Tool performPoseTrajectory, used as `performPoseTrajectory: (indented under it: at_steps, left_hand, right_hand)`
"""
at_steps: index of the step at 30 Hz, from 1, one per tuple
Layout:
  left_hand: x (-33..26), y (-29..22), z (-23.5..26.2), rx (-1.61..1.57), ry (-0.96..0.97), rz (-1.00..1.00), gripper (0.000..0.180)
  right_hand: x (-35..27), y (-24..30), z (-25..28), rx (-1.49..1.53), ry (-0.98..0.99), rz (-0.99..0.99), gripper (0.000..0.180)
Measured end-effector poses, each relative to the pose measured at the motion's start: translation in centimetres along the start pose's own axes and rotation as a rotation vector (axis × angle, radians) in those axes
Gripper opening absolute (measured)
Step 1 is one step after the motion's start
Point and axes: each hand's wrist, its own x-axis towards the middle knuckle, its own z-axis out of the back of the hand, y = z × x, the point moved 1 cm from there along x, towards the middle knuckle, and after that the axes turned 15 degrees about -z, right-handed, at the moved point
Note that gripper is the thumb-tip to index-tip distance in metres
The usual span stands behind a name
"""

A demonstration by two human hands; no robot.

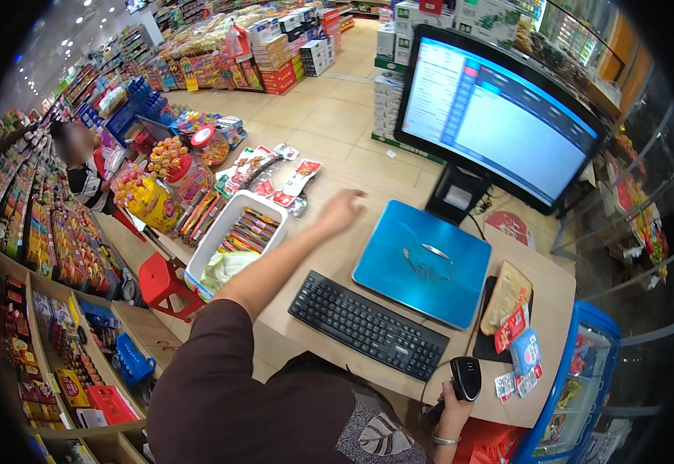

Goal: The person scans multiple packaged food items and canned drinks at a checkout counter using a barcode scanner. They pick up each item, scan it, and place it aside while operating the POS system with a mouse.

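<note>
My left hand [342,210] is stretched over the far side of the wooden counter [290,255], fingers extended and holding nothing. It is between the flat blue square plate [387,247] and several red-and-white snack packets [296,182]. Low at the right, my right hand [453,414] grips a black handheld barcode scanner [467,377] beside the counter's near edge. Close to the scanner lie a brown packet [507,297], a small red packet [511,328] and a light blue packet [525,352]. A black keyboard [368,325] rests in front of the blue plate.
A lit monitor [499,116] stands behind the plate. Left of my left arm is a white bin [273,244] of stick packets, near lollipop tubs [151,203]. A red stool [165,282] stands below. At right is a blue-framed freezer [584,371]. Another person [85,174] is at the far left.
</note>
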Motion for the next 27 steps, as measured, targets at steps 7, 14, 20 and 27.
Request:
performPoseTrajectory:
  at_steps: [7,14,20,27]
  left_hand:
    - [1.5,17.8,6.6,0.325,0.132,0.533,0.066]
    - [0.8,22.6,4.6,0.449,0.314,0.473,0.058]
    - [1.4,23.1,6.9,0.378,0.240,0.336,0.032]
    - [5.9,13.2,15.9,-0.293,0.541,0.285,0.048]
  right_hand:
    - [-0.1,0.2,-10.0,-0.119,0.081,0.051,0.027]
    - [-2.1,-1.6,-15.6,-0.167,0.048,-0.002,0.027]
    - [-2.4,-0.4,-17.5,-0.227,0.084,0.061,0.028]
    - [-3.6,6.7,-17.8,-0.713,0.126,0.495,0.039]
